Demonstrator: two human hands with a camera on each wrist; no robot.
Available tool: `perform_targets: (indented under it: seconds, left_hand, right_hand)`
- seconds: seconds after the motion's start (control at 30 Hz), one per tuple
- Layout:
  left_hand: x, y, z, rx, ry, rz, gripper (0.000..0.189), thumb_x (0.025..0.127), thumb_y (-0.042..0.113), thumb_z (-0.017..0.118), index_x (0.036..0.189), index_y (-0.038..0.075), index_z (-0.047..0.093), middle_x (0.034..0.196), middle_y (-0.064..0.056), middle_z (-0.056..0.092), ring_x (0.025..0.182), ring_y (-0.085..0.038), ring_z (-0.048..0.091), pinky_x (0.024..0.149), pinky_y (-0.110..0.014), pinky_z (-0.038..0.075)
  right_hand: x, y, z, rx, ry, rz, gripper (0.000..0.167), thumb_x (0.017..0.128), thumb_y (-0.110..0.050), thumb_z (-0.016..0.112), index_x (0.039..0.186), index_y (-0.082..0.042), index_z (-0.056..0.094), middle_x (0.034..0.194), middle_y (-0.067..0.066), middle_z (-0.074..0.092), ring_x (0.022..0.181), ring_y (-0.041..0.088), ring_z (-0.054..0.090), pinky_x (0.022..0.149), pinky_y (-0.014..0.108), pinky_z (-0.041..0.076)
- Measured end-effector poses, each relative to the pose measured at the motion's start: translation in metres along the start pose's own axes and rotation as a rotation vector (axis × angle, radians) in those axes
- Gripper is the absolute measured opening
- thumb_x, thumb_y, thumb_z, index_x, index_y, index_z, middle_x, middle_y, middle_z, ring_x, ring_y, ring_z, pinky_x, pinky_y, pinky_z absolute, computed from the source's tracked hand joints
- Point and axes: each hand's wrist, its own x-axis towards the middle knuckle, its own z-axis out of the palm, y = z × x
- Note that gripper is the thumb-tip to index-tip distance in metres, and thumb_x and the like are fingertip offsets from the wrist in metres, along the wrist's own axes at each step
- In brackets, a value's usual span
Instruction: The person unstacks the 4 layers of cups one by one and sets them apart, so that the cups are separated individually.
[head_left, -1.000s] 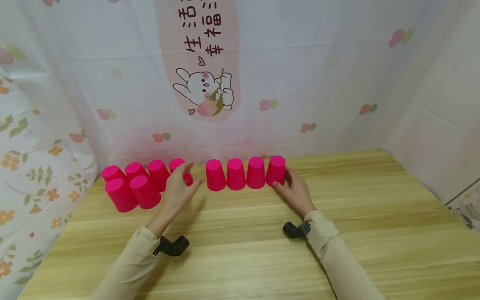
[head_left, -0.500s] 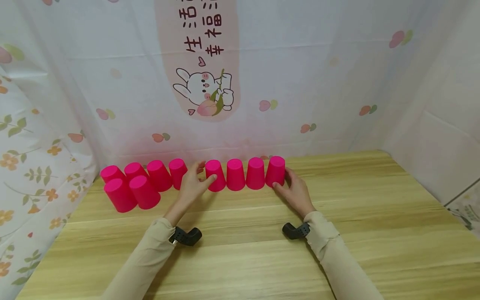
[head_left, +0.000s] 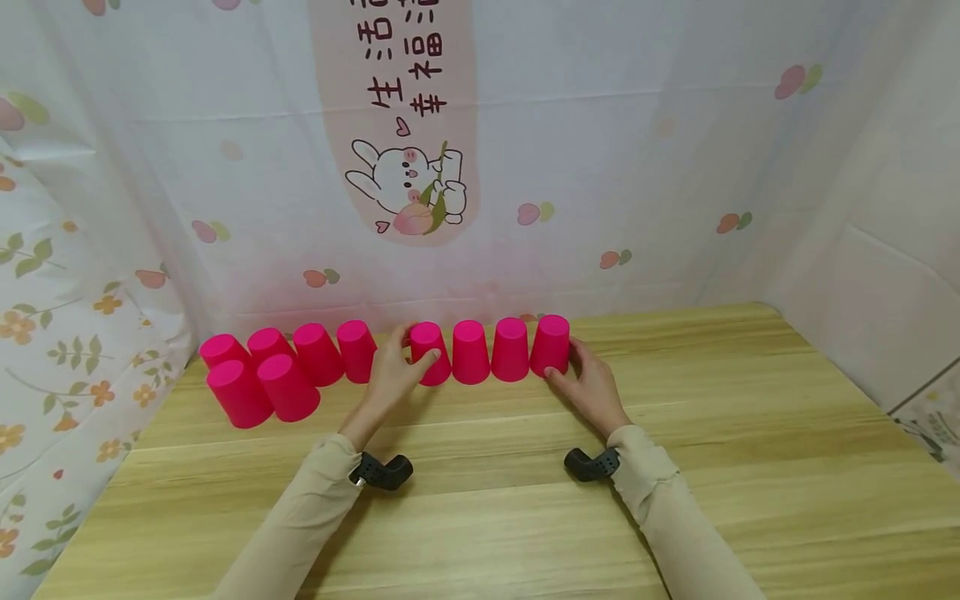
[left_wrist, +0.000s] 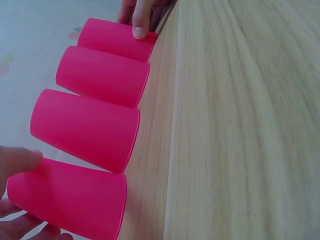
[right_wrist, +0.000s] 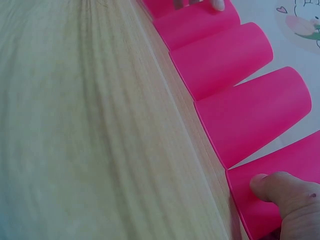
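Upside-down pink plastic cups stand in a row near the back of the table. My left hand (head_left: pixel 390 373) grips the leftmost cup (head_left: pixel 428 339) of the right-hand group, thumb on its front and fingers round its far side. At the other end, my right hand (head_left: pixel 597 390) grips the rightmost cup (head_left: pixel 551 340), its thumb low on the front. Between them stand two more cups, a left one (head_left: pixel 470 354) and a right one (head_left: pixel 511 350). In the right wrist view, the rims of the nearest cups meet. The fingers behind the cups are partly hidden.
Left of my left hand is another group of several upside-down pink cups (head_left: pixel 291 390), some in front of others. Behind the wooden table (head_left: pixel 480 525) hangs a printed white curtain (head_left: pixel 600 167); a floral cloth (head_left: pixel 67 392) hangs at the left.
My left hand has moved right, away from the left group, and taken hold of the leftmost cup of the right-hand group. My right hand has kept its grip in place.
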Motion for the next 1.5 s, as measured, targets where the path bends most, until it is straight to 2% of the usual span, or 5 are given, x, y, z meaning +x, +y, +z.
perform_targets:
  seconds: [0.37, 0.7, 1.03, 1.23, 1.5]
  left_hand:
    - [-0.001, 0.004, -0.001, -0.037, 0.008, -0.022, 0.049, 0.082, 0.01, 0.068, 0.125, -0.003, 0.048, 0.116, -0.018, 0.057, 0.107, -0.031, 0.053, 0.083, -0.042, 0.05]
    - [-0.009, 0.001, -0.007, -0.031, 0.0, -0.031, 0.048, 0.082, 0.01, 0.069, 0.125, -0.001, 0.049, 0.115, -0.017, 0.059, 0.107, -0.03, 0.055, 0.083, -0.042, 0.051]
    - [-0.017, 0.004, -0.018, -0.023, -0.025, -0.003, 0.051, 0.08, 0.007, 0.071, 0.125, -0.005, 0.048, 0.112, -0.021, 0.059, 0.104, -0.034, 0.056, 0.084, -0.043, 0.05]
    - [-0.026, 0.01, -0.035, 0.017, -0.037, -0.02, 0.057, 0.08, 0.01, 0.072, 0.128, -0.003, 0.044, 0.118, -0.022, 0.056, 0.107, -0.033, 0.055, 0.085, -0.044, 0.049]
    - [-0.041, 0.014, -0.075, 0.109, -0.036, -0.036, 0.052, 0.081, 0.013, 0.071, 0.124, 0.001, 0.044, 0.121, -0.02, 0.055, 0.113, -0.032, 0.052, 0.088, -0.044, 0.048]
  right_hand:
    - [0.001, 0.0, -0.002, 0.002, -0.003, -0.004, 0.062, 0.084, -0.018, 0.067, 0.134, 0.007, 0.039, 0.131, 0.024, 0.049, 0.12, 0.036, 0.047, 0.099, 0.046, 0.037]
    - [-0.002, -0.001, 0.002, 0.027, -0.005, -0.008, 0.063, 0.083, -0.018, 0.068, 0.134, 0.007, 0.04, 0.13, 0.024, 0.049, 0.119, 0.037, 0.047, 0.099, 0.046, 0.037]
    - [-0.002, 0.0, -0.002, 0.01, -0.009, -0.005, 0.063, 0.084, -0.018, 0.068, 0.135, 0.006, 0.039, 0.131, 0.024, 0.048, 0.12, 0.037, 0.047, 0.099, 0.047, 0.037]
    - [-0.002, 0.001, -0.004, 0.006, -0.012, 0.007, 0.064, 0.084, -0.018, 0.067, 0.136, 0.007, 0.037, 0.133, 0.025, 0.047, 0.121, 0.038, 0.046, 0.099, 0.048, 0.037]
    - [-0.001, 0.001, -0.002, 0.008, -0.002, -0.012, 0.063, 0.084, -0.019, 0.067, 0.134, 0.007, 0.04, 0.13, 0.025, 0.049, 0.119, 0.037, 0.048, 0.099, 0.047, 0.038]
